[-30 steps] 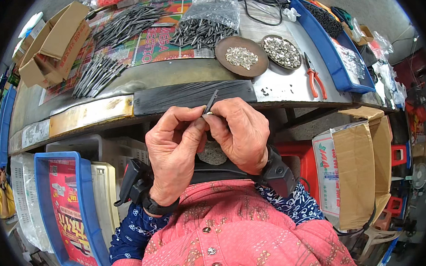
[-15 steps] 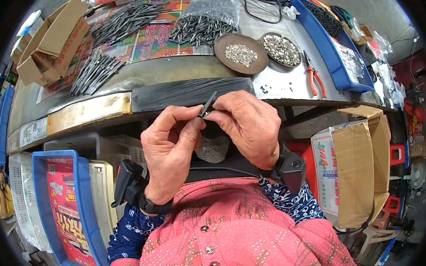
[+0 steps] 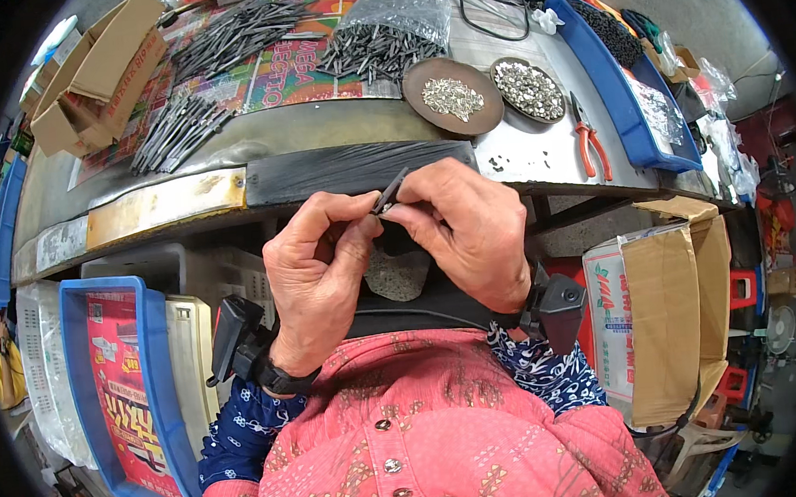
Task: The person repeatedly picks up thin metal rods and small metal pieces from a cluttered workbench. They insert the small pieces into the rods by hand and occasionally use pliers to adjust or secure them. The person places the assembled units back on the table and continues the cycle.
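Note:
Just in front of the bench edge, my left hand (image 3: 316, 276) pinches a short, thin black strip-like piece (image 3: 393, 189) between thumb and fingertips. My right hand (image 3: 472, 235) is closed at the same piece, its thumb and forefinger pressed together beside it. A tiny pale shiny bit shows at the right fingertips, too small to name. On the bench beyond lie a brown dish (image 3: 415, 117) of small silvery pieces and a second round dish (image 3: 500, 85) of larger shiny metal parts. Similar black pieces form a bundle (image 3: 180, 134) at the left.
Red-handled pliers (image 3: 589, 146) lie right of the dishes, beside a long blue tray (image 3: 623, 130). More black pieces (image 3: 377, 54) spill from a clear plastic bag. An open carton (image 3: 101, 80) stands at the far left. Below are a blue crate (image 3: 154, 354) and a cardboard box (image 3: 662, 314).
My right hand has shifted slightly right and up, its wrist turning a little outward. My left hand stays nearly still. Both hands keep hold at the black piece.

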A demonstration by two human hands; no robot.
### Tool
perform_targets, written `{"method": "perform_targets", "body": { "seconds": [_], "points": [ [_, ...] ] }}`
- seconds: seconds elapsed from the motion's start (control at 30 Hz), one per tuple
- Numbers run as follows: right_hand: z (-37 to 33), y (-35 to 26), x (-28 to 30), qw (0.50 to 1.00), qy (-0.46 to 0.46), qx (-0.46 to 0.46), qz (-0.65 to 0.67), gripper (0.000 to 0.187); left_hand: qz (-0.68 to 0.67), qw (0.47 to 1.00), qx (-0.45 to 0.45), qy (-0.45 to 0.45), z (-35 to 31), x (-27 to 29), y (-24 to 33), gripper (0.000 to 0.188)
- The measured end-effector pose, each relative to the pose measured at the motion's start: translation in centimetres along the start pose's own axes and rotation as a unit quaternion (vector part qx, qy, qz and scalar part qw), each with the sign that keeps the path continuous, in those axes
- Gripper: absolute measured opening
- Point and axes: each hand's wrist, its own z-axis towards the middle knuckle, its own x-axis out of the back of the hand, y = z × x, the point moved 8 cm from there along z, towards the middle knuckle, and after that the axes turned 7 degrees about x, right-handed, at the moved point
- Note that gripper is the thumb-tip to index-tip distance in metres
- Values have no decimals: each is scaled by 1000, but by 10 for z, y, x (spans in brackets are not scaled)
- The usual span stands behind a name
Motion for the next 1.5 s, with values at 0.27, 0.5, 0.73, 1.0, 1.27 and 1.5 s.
{"method": "perform_targets", "body": {
  "seconds": [0.27,0.5,0.73,1.0,1.27,1.5],
  "points": [
    [-4,-10,-10,997,28,63,-45,26,-99,995,9,5,-2,0,-5,13],
    [-9,-6,-16,996,42,49,-65,18,-143,990,19,-6,-4,-3,-11,12],
    [-16,18,-15,992,58,-99,52,13,-152,988,38,0,-3,-3,-15,12],
    [-13,31,-17,969,36,-214,114,63,-150,987,60,-3,-5,-4,-17,13],
    [-11,20,-25,984,0,-168,55,62,-146,988,51,1,-4,1,-15,12],
    [-15,19,-19,981,28,-173,87,27,-117,992,40,-5,-3,0,-12,10]
  ]
}}
